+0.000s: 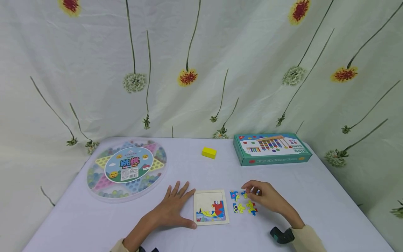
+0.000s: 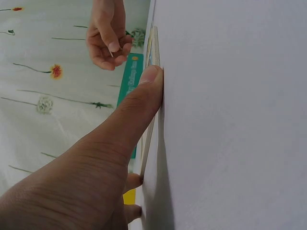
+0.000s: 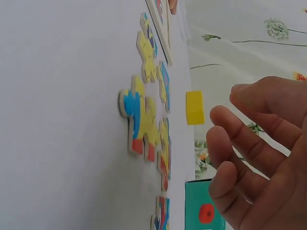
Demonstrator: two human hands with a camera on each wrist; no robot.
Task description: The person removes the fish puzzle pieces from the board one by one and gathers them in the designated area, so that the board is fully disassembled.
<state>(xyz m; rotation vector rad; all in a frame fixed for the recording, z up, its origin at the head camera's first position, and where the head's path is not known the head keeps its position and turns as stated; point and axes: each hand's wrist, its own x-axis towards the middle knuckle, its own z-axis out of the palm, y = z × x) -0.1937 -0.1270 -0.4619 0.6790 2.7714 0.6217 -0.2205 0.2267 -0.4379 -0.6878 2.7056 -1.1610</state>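
A square wooden puzzle tray (image 1: 204,200) lies on the table, with joined red, yellow and blue pieces (image 1: 218,210) in its lower right part. At its left side, my left hand (image 1: 173,206) is spread, the thumb touching the near corner and the index finger the far one. Right of the tray lie several loose jigsaw pieces (image 1: 240,208), yellow, blue and red. My right hand (image 1: 266,196) hovers over the far right ones with fingers loosely bent. In the right wrist view, nothing shows between the fingers (image 3: 247,136) of that hand; a yellow, blue and red piece (image 3: 139,120) lies below.
A yellow block (image 1: 209,153) lies beyond the tray. Back right is a green game box (image 1: 274,161); back left is a round Chinese checkers set (image 1: 129,164) in clear packaging. The white tablecloth (image 1: 176,164) meets a flowered curtain (image 1: 252,70) behind.
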